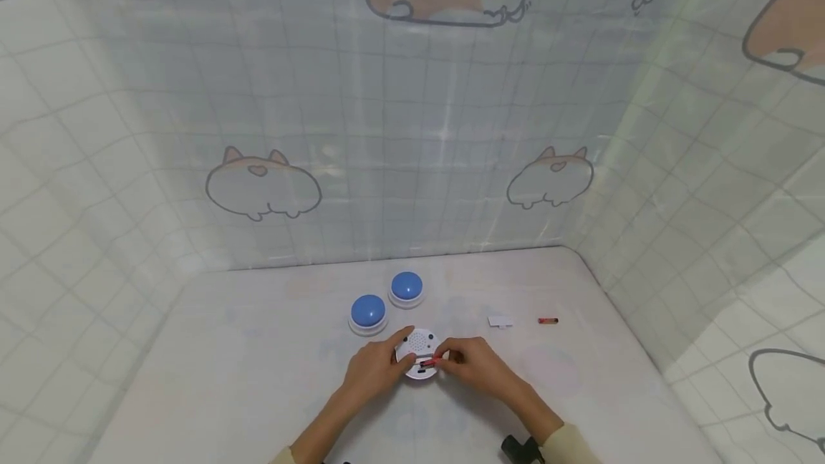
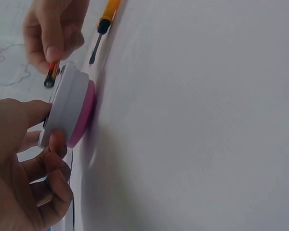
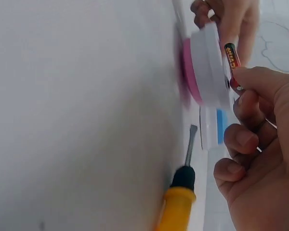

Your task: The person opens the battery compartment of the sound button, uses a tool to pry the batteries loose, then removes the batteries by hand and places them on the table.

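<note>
Device (image 1: 420, 341) sits between left hand (image 1: 376, 367), gripping its rim, and right hand (image 1: 475, 364) in head view. Left wrist view: left thumb and fingers clasp it. Right wrist view: right hand narrowly pinches a battery (image 3: 232, 57) beside the device's face.

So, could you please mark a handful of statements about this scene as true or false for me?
1. The right hand pinches a red battery. True.
2. The left hand holds nothing. False: it grips the round white device.
3. The pink side of the device faces the table. True.
4. In the head view, the loose battery lies left of the small white cover. False: it lies to the right of it.
5. Two blue-topped buttons stand on the table. True.
6. The screwdriver has a green handle. False: its handle is yellow.
</note>
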### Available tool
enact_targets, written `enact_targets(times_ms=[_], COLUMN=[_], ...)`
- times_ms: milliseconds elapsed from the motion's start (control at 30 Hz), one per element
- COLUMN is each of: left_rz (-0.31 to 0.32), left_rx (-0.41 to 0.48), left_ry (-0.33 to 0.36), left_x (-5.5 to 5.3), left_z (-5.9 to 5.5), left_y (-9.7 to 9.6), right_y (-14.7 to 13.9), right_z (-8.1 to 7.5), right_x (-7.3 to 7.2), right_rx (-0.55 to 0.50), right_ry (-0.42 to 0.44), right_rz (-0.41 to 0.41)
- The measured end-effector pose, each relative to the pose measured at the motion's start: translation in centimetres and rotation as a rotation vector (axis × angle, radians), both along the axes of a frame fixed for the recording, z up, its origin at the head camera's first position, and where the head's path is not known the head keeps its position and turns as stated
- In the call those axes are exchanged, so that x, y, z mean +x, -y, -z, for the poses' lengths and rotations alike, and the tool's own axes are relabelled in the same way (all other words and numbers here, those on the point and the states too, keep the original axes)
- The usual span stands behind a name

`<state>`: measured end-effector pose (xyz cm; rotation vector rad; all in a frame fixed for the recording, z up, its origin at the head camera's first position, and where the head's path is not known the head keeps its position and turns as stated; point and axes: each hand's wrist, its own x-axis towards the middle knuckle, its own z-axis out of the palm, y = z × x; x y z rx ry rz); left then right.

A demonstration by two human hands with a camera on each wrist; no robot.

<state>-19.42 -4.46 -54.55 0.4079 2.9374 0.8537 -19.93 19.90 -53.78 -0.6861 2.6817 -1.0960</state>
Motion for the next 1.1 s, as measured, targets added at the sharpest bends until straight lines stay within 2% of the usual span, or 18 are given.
enact_targets(times_ms=[233,367,633,833,967,1100], left_rz=[-0.079,-0.103,-0.13,-0.17,-0.186,-0.2], left_rx=[0.023,0.021,-0.021,-0.024,-0.015,-0.014], left_ry=[0.056,0.113,0.202,0.203,0.202,0.182], left_x=[0.9,1.4,2.2,2.0,1.5,1.0], left_z=[-0.1,-0.6,-2.1,-2.7,-2.6,-2.3], left_y=[2.3,4.4,9.2,12.6,14.4,15.9], right_y=[-2.4,-5.0,-12.0,-16.3,-18.3,-19.4], right_z=[-0.5,-0.6,-0.6,0.3,1.3,1.4], right_x=[0.0,-0.5,-1.1,-1.5,-1.5,-1.6], right_rx=[-0.023,-0.032,-0.029,0.036,0.07,0.131], right_ry=[0.062,0.055,0.053,0.068,0.043,0.024], right_rz=[0.07,0.114,0.321,0.422,0.444,0.458])
